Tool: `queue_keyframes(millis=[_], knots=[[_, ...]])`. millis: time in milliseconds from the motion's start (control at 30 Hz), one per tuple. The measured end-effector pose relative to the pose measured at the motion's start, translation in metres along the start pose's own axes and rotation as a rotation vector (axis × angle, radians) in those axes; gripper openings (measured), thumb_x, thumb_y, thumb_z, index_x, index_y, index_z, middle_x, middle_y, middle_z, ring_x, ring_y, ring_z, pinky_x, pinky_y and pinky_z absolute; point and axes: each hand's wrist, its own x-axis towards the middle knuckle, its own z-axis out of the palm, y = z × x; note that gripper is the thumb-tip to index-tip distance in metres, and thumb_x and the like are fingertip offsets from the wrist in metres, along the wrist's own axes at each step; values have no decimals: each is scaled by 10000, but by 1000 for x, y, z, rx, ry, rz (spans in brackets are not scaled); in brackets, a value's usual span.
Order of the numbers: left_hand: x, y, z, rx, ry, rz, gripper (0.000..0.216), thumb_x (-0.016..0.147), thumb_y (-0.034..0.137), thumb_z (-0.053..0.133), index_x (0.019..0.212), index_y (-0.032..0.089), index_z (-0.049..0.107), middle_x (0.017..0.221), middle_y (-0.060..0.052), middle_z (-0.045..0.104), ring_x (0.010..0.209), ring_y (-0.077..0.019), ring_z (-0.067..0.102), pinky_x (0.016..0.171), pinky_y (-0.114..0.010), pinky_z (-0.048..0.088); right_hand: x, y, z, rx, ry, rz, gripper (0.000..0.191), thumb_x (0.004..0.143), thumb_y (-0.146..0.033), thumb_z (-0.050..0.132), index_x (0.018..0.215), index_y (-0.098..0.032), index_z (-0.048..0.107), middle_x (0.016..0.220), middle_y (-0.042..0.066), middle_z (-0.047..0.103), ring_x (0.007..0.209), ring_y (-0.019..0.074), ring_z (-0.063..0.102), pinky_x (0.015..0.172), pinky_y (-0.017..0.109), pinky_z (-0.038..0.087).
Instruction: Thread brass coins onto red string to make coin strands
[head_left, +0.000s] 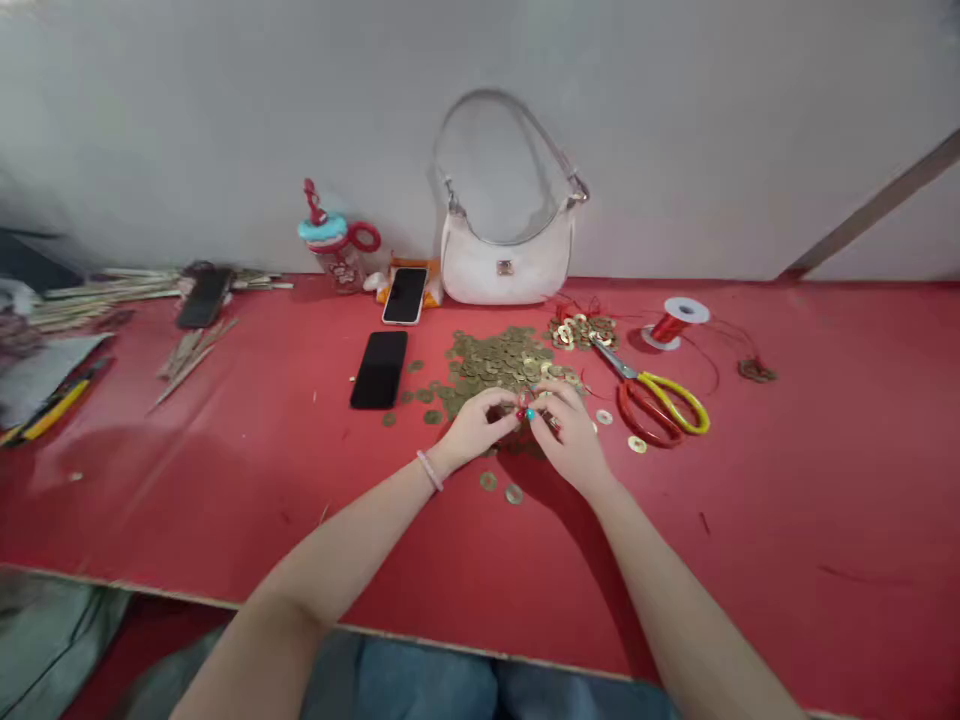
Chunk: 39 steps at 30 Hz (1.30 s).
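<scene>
Above a heap of small brass-coloured coins with holes (501, 358), my two hands meet tip to tip. My left hand (478, 425), with a pale bead bracelet (430, 470) at the wrist, is closed in a pinch on a thin red cord (524, 398). Facing it, my right hand (574, 435) is closed on the same cord with thumb and forefinger. A red spot and a turquoise spot show at the thumb tips; whether they are painted nails or beads I cannot tell. Loose coins (514, 494) lie just below the hands.
Scissors (652, 395) with red and yellow handles lie right of the coins, near a red cord spool (673, 323) and a bundle of strung coins (583, 330). Behind stand a white handbag (506, 262) and a cup (341, 262). A black phone (379, 370) lies left.
</scene>
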Motion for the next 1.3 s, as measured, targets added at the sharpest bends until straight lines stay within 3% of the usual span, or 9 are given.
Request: queue_keyframes(millis=[867,1133,1300], knots=[[-2,4,1,-190,-31,-140,74,744,167,482,765,131,543,775,-20,553,724,-108,510,725,-231,418,-1,-5,-3,-49,13,20,62,771,-145,467,751,-196,497,985,80,515,936,191,513,794,319,417],[-1,5,3,-370,43,-163,70,759,200,512,791,139,518,797,-23,557,765,-103,523,755,-238,420,-3,-3,-6,37,-167,146,110,838,-228,429,872,-207,532,699,7,593,601,132,538,578,248,421],[0,2,1,-443,121,-197,138,761,267,539,819,142,528,740,-10,561,678,-93,528,654,-221,431,-5,-4,-4,25,-147,93,197,797,-154,419,931,-210,552,845,38,636,732,155,591,645,267,454]])
